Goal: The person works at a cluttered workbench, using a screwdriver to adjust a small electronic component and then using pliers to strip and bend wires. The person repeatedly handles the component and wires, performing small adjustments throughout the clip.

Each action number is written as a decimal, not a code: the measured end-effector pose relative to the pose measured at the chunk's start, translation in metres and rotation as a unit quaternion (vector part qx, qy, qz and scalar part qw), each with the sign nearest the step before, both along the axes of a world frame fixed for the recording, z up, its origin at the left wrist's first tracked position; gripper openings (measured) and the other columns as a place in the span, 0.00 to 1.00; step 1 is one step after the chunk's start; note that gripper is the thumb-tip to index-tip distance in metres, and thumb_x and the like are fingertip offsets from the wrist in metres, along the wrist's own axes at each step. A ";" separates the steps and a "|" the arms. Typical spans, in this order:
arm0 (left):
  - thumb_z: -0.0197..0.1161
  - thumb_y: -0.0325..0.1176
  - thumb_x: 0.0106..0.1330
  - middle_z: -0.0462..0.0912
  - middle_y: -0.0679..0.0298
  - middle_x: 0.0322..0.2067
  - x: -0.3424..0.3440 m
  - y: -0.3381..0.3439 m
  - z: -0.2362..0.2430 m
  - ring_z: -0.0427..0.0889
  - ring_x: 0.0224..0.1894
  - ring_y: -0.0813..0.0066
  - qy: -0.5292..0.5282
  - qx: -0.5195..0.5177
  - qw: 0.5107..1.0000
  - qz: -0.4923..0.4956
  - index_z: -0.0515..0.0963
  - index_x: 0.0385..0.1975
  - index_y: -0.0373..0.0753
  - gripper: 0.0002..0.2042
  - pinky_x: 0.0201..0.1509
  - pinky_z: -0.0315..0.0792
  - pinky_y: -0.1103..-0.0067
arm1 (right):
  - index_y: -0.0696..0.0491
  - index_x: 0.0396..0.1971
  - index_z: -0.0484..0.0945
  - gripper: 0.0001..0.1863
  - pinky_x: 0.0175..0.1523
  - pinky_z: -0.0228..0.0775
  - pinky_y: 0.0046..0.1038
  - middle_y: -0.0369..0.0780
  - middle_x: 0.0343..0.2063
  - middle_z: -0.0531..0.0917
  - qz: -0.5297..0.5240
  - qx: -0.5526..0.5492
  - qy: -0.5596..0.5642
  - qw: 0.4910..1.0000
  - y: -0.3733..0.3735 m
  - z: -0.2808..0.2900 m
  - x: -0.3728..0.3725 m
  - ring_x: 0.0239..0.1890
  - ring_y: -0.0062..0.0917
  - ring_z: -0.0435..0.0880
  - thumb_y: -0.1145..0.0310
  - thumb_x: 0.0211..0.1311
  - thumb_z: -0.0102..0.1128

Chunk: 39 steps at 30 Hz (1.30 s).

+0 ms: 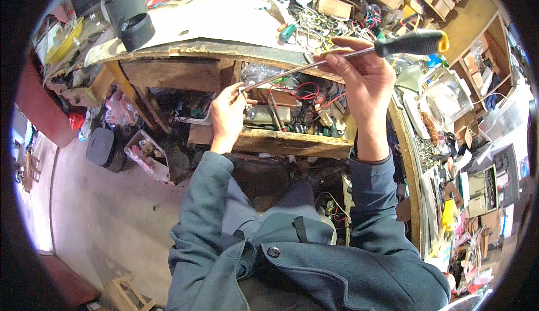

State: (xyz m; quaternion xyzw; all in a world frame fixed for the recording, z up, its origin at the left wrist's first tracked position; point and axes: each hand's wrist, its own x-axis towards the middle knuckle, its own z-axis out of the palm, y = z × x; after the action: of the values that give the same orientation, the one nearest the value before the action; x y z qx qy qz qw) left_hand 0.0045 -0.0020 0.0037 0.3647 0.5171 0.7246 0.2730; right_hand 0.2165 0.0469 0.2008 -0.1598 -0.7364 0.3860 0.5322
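A long screwdriver (pixel 410 42) with a black handle and a yellow end slants across the view, its thin metal shaft running down to the left. My right hand (pixel 362 78) grips the shaft just below the handle, between thumb and fingers. At the far end of the shaft, my left hand (pixel 227 111) is closed around the tip; whether a small part is also pinched there I cannot make out. Below the hands an open wooden drawer (pixel 297 142) holds red wires (pixel 300 93), several tools and loose pieces.
The workbench (pixel 191 24) curves ahead and around to the right. Small metal parts (pixel 325 27) are heaped on it, near a green-handled tool (pixel 287 33). A dark round container (pixel 136 32) stands at the bench's left edge. An open box (pixel 149 156) sits on the floor at left.
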 end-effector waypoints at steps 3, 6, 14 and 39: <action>0.56 0.22 0.73 0.85 0.54 0.44 0.001 0.004 -0.001 0.89 0.38 0.66 -0.004 0.018 1.000 0.002 0.73 0.58 0.25 0.16 0.42 0.81 0.79 | 0.64 0.51 0.77 0.13 0.52 0.84 0.29 0.47 0.38 0.88 0.060 -0.037 0.003 0.998 -0.003 0.005 0.003 0.43 0.29 0.89 0.84 0.68 0.58; 0.56 0.22 0.73 0.85 0.55 0.44 0.003 0.002 0.000 0.89 0.38 0.66 0.001 0.022 1.000 0.004 0.74 0.57 0.25 0.15 0.41 0.81 0.80 | 0.64 0.46 0.78 0.08 0.52 0.83 0.28 0.47 0.36 0.88 0.092 -0.064 0.073 0.991 -0.004 0.002 -0.003 0.44 0.28 0.88 0.82 0.68 0.59; 0.56 0.22 0.73 0.85 0.55 0.44 0.003 0.002 0.000 0.89 0.38 0.67 0.006 0.026 1.000 0.002 0.74 0.57 0.25 0.15 0.42 0.80 0.80 | 0.64 0.50 0.76 0.13 0.50 0.84 0.28 0.46 0.38 0.88 0.052 -0.070 -0.004 0.996 0.003 0.003 0.008 0.43 0.29 0.89 0.81 0.67 0.61; 0.56 0.20 0.70 0.87 0.52 0.42 0.009 0.002 0.004 0.90 0.36 0.70 0.006 0.043 0.998 0.042 0.77 0.54 0.25 0.14 0.38 0.80 0.80 | 0.63 0.43 0.78 0.10 0.44 0.86 0.27 0.46 0.37 0.86 -0.058 -0.050 -0.016 0.997 0.013 -0.011 0.017 0.36 0.27 0.88 0.77 0.65 0.66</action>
State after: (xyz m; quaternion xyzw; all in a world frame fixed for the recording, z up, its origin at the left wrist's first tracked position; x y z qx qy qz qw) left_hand 0.0130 -0.0001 0.0075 0.3583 0.5018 0.7548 0.2237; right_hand 0.2330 0.0601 0.1901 -0.2349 -0.7137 0.3883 0.5335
